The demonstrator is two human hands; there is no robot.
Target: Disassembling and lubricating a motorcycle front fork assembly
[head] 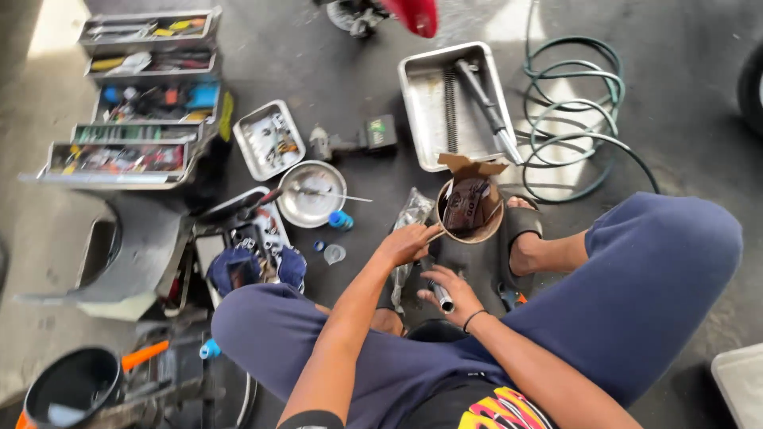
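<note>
I sit on the floor with my knees apart. My left hand (407, 242) reaches forward, its fingertips touching the rim of a round tan container (447, 232) that holds a dark packet and torn cardboard. My right hand (451, 295), with a dark band on its wrist, grips a short shiny metal tube (441, 298). A crumpled clear plastic bag (412, 213) lies just beyond my left hand.
A large steel tray (425, 119) with long rods lies ahead, a coiled green hose (574, 103) to its right. An opened tiered toolbox (139, 103), a small parts tray (268, 141), a round metal bowl (311, 195) and a black funnel (71, 381) crowd the left.
</note>
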